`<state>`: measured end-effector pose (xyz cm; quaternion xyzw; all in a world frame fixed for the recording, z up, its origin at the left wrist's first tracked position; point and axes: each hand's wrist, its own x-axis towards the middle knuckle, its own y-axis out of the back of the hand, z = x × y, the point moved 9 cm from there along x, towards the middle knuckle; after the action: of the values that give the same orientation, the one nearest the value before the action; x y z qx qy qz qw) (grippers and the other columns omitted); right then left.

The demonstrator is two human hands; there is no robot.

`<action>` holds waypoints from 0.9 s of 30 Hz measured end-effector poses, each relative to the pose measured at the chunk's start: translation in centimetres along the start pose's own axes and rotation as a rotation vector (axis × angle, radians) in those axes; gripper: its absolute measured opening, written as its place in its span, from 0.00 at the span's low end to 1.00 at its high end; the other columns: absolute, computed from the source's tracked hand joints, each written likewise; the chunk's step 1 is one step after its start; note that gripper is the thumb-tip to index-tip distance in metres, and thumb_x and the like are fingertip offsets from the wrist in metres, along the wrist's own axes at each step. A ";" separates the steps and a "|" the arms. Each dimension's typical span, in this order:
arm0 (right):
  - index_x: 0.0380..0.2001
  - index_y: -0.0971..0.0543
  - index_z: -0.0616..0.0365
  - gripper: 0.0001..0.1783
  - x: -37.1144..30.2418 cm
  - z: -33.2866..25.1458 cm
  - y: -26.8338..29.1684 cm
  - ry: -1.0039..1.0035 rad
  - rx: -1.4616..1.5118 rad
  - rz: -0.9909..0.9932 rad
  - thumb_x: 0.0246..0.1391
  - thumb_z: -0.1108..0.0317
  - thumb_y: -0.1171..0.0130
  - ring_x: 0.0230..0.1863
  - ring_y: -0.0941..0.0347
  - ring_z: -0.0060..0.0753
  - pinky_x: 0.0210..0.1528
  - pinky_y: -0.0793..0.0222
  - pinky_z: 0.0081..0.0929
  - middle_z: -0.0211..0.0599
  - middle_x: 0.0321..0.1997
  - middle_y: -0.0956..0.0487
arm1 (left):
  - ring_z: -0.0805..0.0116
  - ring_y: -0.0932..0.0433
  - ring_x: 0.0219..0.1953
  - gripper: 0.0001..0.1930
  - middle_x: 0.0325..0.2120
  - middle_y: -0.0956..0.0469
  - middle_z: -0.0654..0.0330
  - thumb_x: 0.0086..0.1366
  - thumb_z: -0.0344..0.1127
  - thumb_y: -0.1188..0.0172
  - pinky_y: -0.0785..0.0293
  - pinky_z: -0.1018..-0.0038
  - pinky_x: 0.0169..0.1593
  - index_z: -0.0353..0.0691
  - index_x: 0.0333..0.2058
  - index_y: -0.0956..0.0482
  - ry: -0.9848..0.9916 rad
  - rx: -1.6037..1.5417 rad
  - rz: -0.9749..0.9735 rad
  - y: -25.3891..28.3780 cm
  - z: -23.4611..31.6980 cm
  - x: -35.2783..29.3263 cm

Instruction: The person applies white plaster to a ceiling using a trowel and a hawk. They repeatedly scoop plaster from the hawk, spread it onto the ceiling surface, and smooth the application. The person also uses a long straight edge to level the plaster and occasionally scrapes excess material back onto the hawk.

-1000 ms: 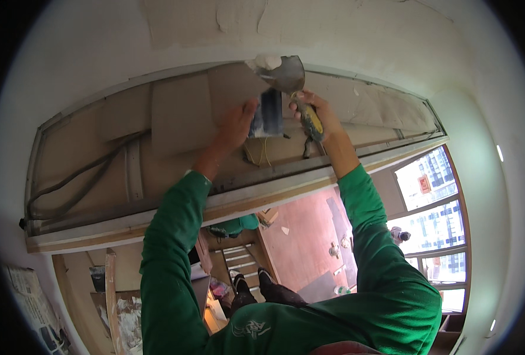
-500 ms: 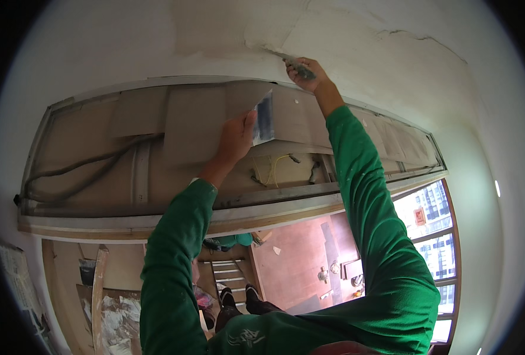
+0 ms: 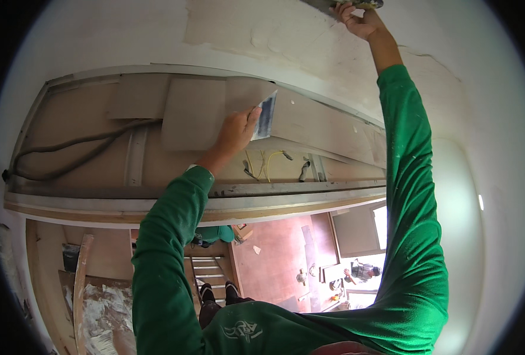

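My left hand [image 3: 236,131] is closed around a wide flat putty blade [image 3: 265,117], held upright in front of the recessed panel. Up at the top edge of the view, my right hand [image 3: 359,23] grips a putty knife [image 3: 369,3] by its dark handle. The knife's blade points left along the pale plastered surface [image 3: 262,38]; whether it touches cannot be told. Part of that tool is cut off by the frame. A smoothed, beige patch with faint ridges lies left of the knife, and a crack [image 3: 431,57] runs to its right.
A long recess holds brown boards [image 3: 194,115], black cable [image 3: 67,145] and loose yellow wires [image 3: 268,165]. Below, my feet [image 3: 232,291] are by a ladder [image 3: 208,269]. A plaster-smeared board [image 3: 106,310] leans at lower left. Another person [image 3: 363,272] is at lower right.
My right hand has moved up and to the right with the putty knife, its arm stretching higher. My left hand keeps the blade in nearly the same place. The view has shifted slightly.
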<state>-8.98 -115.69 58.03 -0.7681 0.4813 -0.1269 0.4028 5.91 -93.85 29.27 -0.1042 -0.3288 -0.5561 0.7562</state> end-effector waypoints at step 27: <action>0.60 0.29 0.48 0.33 -18.7 20.1 14.7 1.016 -2.372 0.135 0.48 0.77 0.43 0.42 0.25 0.47 0.44 0.25 0.39 0.42 0.56 0.30 | 0.69 0.29 0.56 0.27 0.52 0.24 0.62 0.69 0.58 0.48 0.37 0.69 0.63 0.42 0.53 0.26 0.816 -1.296 -0.055 -4.2 -1.8 -1.1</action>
<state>-16.04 -93.11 37.84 -0.4946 0.4354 0.1199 -0.7426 2.56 -95.46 26.32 -0.3049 0.3658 -0.6508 0.5914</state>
